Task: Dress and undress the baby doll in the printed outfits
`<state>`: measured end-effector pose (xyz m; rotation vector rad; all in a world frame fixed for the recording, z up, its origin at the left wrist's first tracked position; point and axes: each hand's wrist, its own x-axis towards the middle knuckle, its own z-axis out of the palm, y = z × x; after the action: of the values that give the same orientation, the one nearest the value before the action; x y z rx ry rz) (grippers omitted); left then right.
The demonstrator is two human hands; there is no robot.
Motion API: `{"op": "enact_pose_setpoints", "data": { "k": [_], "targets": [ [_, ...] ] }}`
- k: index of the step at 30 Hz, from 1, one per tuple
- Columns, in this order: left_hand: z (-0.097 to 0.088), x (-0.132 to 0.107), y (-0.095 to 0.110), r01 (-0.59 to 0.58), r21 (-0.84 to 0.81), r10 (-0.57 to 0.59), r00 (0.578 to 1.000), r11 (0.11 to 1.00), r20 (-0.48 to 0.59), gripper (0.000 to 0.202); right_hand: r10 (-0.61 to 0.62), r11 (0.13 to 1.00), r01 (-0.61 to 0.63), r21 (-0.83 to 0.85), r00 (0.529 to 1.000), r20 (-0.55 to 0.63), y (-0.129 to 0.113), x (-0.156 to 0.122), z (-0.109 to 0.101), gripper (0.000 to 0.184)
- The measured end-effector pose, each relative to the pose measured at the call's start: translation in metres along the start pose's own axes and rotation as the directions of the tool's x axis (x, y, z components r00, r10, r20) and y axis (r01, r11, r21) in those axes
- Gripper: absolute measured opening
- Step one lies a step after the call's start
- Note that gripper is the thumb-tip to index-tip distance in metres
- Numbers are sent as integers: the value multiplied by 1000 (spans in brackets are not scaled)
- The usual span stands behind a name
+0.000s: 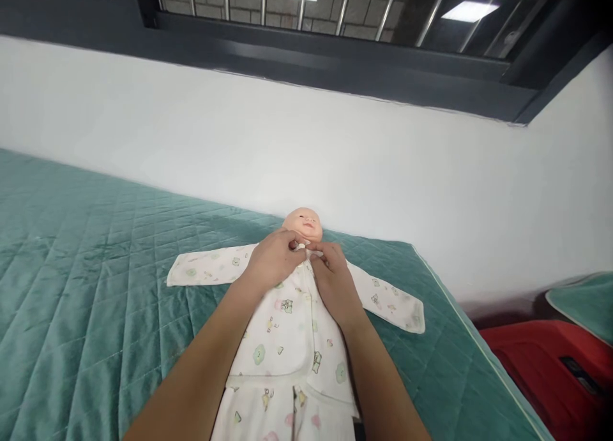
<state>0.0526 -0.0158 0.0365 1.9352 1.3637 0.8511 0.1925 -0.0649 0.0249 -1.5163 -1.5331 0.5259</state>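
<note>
Doll (302, 223) is lying face-up on the teal quilted bed cover (86, 269), approx. mid-frame, head pointing to 12 o'clock toward the white wall (383, 173). It's wearing a white printed baby top (287, 326), w/ the sleeves lying flat on the cover: one is stretching out to approx. 9 o'clock, the other angling to approx. 4 o'clock. Both forearms are coming in from 6 o'clock over the doll's body. Left hand (274, 259) is resting on the chest at approx. 11 o'clock from the top's middle, fingers curled and pinching the fabric at the neckline, just under the chin. Right hand (335, 284) is sitting at approx. 1 o'clock, back of hand up, fingertips meeting the left's at the collar and gripping the other front edge there. The two hands are touching at the neck opening. The front panels are overlapping down the middle; the lower hem is running out of frame at 6 o'clock. A red object (536, 358) is showing off the bed edge at 4 o'clock, w/ another teal pad (584, 300) just above it. A dark window frame (335, 64) is running along the wall at 12 o'clock.
</note>
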Motion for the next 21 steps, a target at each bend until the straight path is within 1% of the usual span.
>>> {"op": "enact_pose_setpoints", "data": {
  "k": [7,10,13,16,21],
  "targets": [
    [2,-1,-1,-46,-40,44,998,998,-47,17,-13,1000,13,3,1000,0,2,0,0,29],
    [3,-1,-2,-53,-13,51,996,999,-77,16,-42,999,42,-33,999,11,2,0,0,30],
    [3,-1,0,-32,18,33,995,999,-92,16,-64,996,65,-64,998,13,1,0,0,30],
    [1,-1,0,-16,-32,14,997,999,-72,16,-33,998,32,-46,999,-21,2,1,1,29],
    [-8,0,-5,0,-193,7,999,981,34,28,-12,1000,12,-1,999,-49,1,0,1,28]
  ]
}}
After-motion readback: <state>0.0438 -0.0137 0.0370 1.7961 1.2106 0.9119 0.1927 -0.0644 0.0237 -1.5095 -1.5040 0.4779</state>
